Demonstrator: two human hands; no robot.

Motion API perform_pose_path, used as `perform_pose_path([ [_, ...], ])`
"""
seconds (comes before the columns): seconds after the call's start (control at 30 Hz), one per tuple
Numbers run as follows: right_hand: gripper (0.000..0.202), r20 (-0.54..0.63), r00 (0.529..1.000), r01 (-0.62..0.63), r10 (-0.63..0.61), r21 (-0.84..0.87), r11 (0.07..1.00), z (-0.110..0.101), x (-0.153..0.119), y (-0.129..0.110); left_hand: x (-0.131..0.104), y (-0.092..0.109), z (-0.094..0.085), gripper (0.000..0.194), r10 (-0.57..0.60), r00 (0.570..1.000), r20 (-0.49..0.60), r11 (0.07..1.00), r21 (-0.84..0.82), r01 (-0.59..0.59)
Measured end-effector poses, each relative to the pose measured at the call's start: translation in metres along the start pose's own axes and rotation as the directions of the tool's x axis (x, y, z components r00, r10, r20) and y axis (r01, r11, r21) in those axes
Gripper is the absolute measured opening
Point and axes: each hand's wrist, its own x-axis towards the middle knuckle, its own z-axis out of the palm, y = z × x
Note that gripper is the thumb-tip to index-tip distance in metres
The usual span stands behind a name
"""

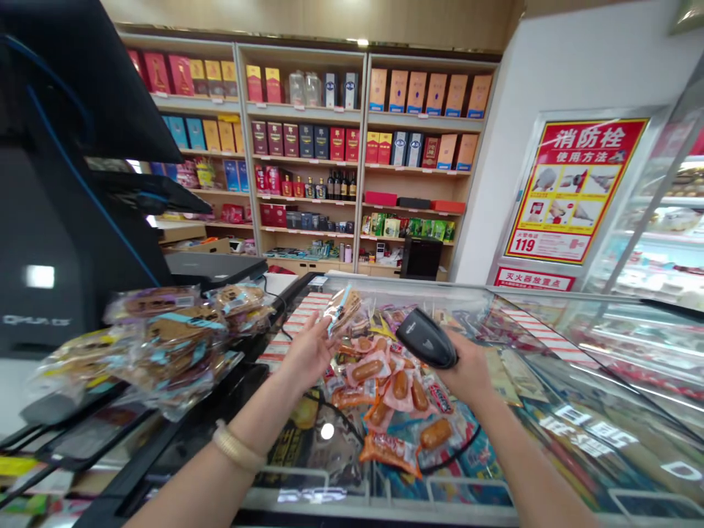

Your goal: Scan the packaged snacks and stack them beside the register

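Note:
My left hand (311, 350) is closed on a clear plastic food packet (342, 308) with a light blue strip, raised over the glass counter top. In my right hand (466, 370) is a black handheld barcode scanner (426, 339), its head pointing left toward the packet. Beneath both hands lies a loose pile of wrapped sausages (400, 385), some in orange-ended wrappers. The scanner's black cable (459, 456) loops across the glass below the pile. To the left, a heap of similar clear packets (184, 345) with blue strips rests beside the register.
A black register terminal (66, 198) stands at the left. The glass freezer top (550, 411) stretches right, with packages under it. Shelves of boxed bottles (308, 139) line the back wall, and a red notice (577, 191) hangs at the right near a refrigerated display (660, 249).

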Motion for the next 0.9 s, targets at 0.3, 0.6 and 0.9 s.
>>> perform_pose_path([
  [0.3, 0.003, -0.074, 0.978, 0.199, -0.196, 0.037, 0.979, 0.004, 0.004, -0.031, -0.020, -0.015, 0.004, 0.024, -0.423, 0.866, 0.265, 0.766, -0.407, 0.498],
  [0.6, 0.003, -0.006, 0.987, 0.161, -0.161, -0.001, 0.987, 0.006, 0.001, -0.025, -0.024, -0.017, 0.004, 0.024, -0.449, 0.840, 0.304, 0.725, -0.425, 0.542],
  [0.9, 0.005, -0.049, 0.985, 0.165, -0.165, 0.004, 0.986, 0.007, -0.001, -0.023, -0.020, -0.021, 0.002, 0.017, -0.352, 0.908, 0.230, 0.871, -0.276, 0.407],
])
